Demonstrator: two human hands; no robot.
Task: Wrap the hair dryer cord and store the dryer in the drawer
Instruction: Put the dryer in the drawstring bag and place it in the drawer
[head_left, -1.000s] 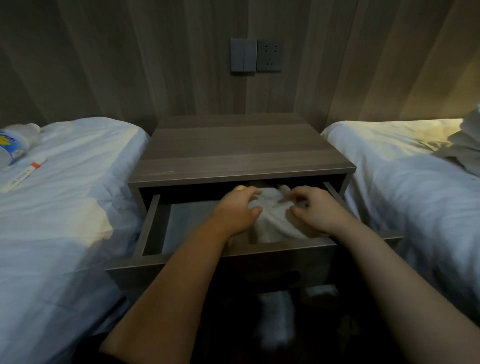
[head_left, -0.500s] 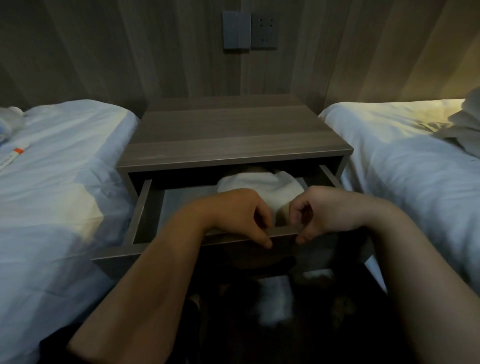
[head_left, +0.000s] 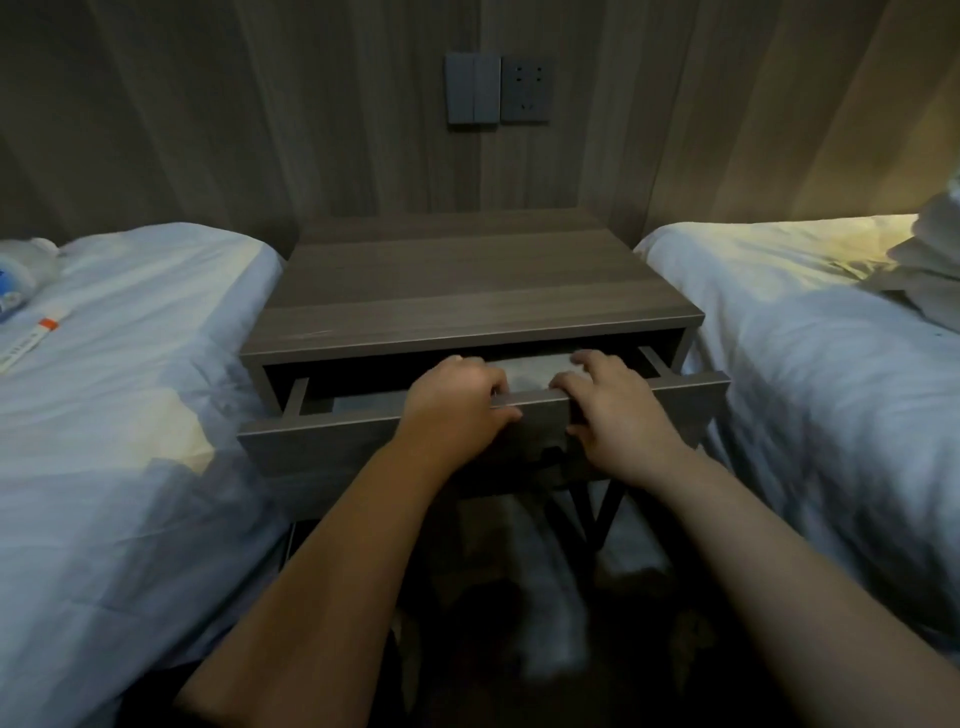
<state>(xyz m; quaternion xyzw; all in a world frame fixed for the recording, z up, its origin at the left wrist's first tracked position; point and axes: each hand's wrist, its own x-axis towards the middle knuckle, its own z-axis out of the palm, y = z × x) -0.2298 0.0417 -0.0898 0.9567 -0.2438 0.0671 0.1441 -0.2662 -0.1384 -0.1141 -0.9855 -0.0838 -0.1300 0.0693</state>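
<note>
The drawer (head_left: 332, 441) of the wooden nightstand (head_left: 467, 291) stands only a little open. A white cloth bundle (head_left: 530, 371) lies inside it, mostly hidden behind the front panel; the hair dryer itself and its cord are not visible. My left hand (head_left: 457, 405) grips the top edge of the drawer front, fingers curled over it and thumb on the outer face. My right hand (head_left: 608, 400) holds the same edge just to the right, fingers over the rim.
A white bed (head_left: 130, 415) lies to the left with a bottle (head_left: 21, 280) and a thin tube (head_left: 36, 338) on it. Another white bed (head_left: 831, 374) with a crumpled towel (head_left: 930, 265) is on the right. A switch and socket (head_left: 498, 96) sit on the wall.
My hands left the white bundle and took the drawer front's top edge. The drawer has slid inward and is much less open than before.
</note>
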